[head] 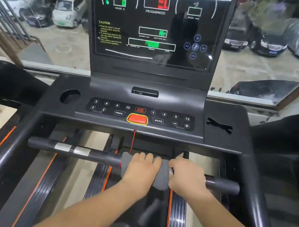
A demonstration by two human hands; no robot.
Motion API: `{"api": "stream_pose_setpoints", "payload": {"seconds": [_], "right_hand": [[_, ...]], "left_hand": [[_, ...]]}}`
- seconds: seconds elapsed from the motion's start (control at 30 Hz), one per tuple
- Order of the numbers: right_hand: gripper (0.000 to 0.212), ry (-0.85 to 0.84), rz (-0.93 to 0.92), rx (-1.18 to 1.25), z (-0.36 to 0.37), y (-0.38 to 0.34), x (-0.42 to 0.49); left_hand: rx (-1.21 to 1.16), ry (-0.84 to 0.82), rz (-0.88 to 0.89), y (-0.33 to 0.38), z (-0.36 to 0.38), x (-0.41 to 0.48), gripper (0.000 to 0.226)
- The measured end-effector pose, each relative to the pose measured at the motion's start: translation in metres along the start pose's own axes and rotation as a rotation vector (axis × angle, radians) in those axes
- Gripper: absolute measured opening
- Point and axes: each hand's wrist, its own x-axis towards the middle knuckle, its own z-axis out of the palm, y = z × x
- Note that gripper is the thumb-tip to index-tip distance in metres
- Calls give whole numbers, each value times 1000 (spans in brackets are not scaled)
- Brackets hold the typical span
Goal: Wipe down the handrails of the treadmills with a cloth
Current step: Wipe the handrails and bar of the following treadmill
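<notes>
**A:** Head view, lower centre: one grey cloth [162, 181] is draped over the one crossways handrail [102, 157].

**B:** Both hands on it?

**A:** Both. The left hand [141, 169] curls its fingers over the cloth, clamping it to the rail. The right hand [187, 176], just beside the cloth's right edge, wraps the rail.

**B:** Anything else?

**A:** Two silver plates [72, 148] lie further left on the rail. One red cord [132, 141] hangs above the cloth, with one red button [137, 119] mid-frame and one screen [155, 25] top centre.
</notes>
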Motion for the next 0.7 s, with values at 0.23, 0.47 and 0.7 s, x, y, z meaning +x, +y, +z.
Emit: {"api": "stream_pose_setpoints", "payload": {"seconds": [0.23,0.47,0.7], "right_hand": [[18,1,11,18,0,3,4],[6,12,-1,54,4,12,8],[4,-7,20,67,5,13,9]], "left_hand": [[-416,-524,157,-39,-56,40,41],[-73,172,60,-7,19,-4,62],[15,211,9,-1,21,-3,84]]}}
